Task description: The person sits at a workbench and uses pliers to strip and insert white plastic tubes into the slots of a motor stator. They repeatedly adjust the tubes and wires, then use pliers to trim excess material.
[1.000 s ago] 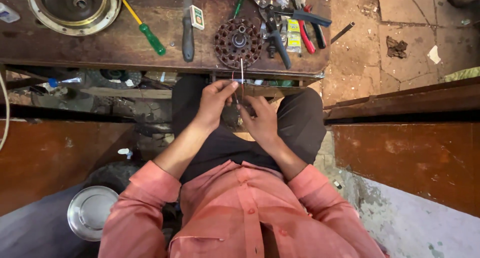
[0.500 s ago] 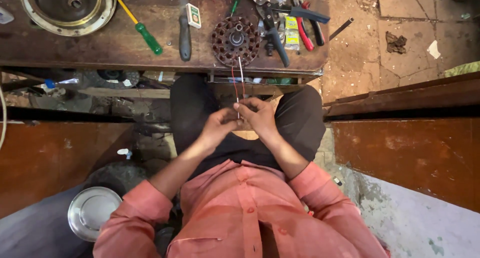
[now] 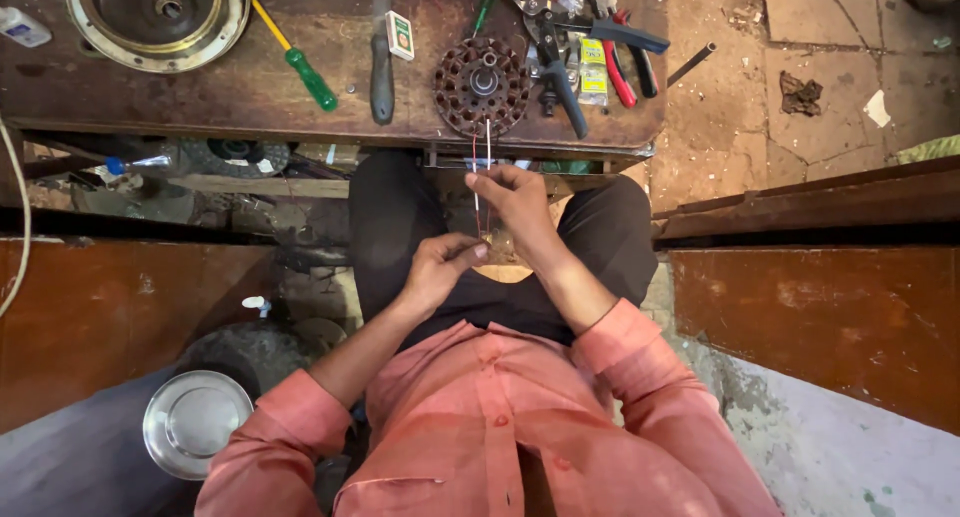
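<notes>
Thin wires (image 3: 481, 172) are pinched by the right hand (image 3: 510, 199) below the tabletop (image 3: 200, 97), the left hand (image 3: 437, 267) gripping their lower ends.

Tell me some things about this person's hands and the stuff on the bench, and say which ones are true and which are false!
1. The right hand pinches thin wires near the bench edge. True.
2. The left hand holds the green-handled screwdriver. False: the screwdriver lies on the wooden bench, untouched.
3. A round toothed motor core lies on the bench above the hands. True.
4. The pliers are in the person's lap. False: the blue-handled pliers lie on the bench, right of the motor core.
5. A shiny metal plate lies low at the left. True.
</notes>
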